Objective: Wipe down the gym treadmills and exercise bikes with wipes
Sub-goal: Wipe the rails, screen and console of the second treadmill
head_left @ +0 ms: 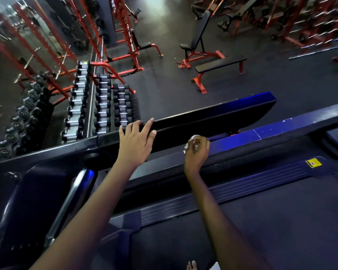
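Observation:
I stand on a dark treadmill (pixel 232 184) and look down over its front end. My left hand (pixel 136 141) lies with spread, straight fingers on the top edge of the treadmill's black front cover (pixel 213 117). My right hand (pixel 196 151) is curled round a crumpled white wipe (pixel 192 139) and holds it against the grey ledge just behind that cover. Only small bits of the wipe show past the fingers. The black belt (pixel 242 230) fills the lower right.
A chrome handrail (pixel 74 193) runs down the left. Beyond the treadmill stand a dumbbell rack (pixel 103 106), red squat racks (pixel 125 36), a flat bench (pixel 220 65) and an incline bench (pixel 199 36) on black rubber floor. A yellow sticker (pixel 313 164) marks the side rail. A bare foot (pixel 191 266) shows below.

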Motion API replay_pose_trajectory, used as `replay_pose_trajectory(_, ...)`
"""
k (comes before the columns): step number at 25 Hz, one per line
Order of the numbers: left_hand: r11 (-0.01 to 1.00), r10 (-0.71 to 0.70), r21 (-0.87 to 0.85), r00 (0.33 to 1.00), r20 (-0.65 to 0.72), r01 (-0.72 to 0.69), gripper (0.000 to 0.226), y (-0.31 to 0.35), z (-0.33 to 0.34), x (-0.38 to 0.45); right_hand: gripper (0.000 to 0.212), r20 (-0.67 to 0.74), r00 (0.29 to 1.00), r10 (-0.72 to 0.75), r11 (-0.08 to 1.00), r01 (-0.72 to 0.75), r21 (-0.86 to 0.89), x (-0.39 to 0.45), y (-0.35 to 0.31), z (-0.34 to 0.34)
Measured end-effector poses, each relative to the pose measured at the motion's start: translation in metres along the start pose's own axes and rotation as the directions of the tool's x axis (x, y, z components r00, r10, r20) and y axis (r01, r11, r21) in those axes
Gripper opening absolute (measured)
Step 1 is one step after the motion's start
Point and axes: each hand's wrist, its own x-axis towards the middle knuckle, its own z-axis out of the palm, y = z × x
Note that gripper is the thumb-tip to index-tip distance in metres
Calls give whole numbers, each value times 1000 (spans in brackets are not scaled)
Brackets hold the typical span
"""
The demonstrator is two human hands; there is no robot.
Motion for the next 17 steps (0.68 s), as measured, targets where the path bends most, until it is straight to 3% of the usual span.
replay_pose_trajectory(3,980,199,-30,976,91,-197,69,13,-7,26,13,118,993,27,1000,-26,-14,-21,-4,11)
replay_pose_trajectory(5,922,386,-84,908,163,-377,59,25,-7,44,15,172,985,-3,1000,3,-3,-24,-6,9)
replay_pose_trajectory(8,834,549,-74,808,215,-547,54,29,-6,64,17,-43,999,0,1000,1,25,16,-13,-13)
replay_pose_trajectory(10,809,582,-55,786,209,-585,59,29,-5,67,9,-148,988,-51,998,47,-32,38,-19,-23)
replay_pose_trajectory(14,813,578,-39,799,163,-580,60,29,1,64,11,133,951,-280,944,298,-142,21,-28,-14)
replay_pose_trajectory(15,813,579,-38,799,160,-581,60,29,2,63,11,139,940,-312,934,330,-139,24,-28,-16)
replay_pose_trajectory(17,811,583,-46,798,155,-584,59,30,2,62,13,-22,959,-283,951,277,-137,49,-29,-25)
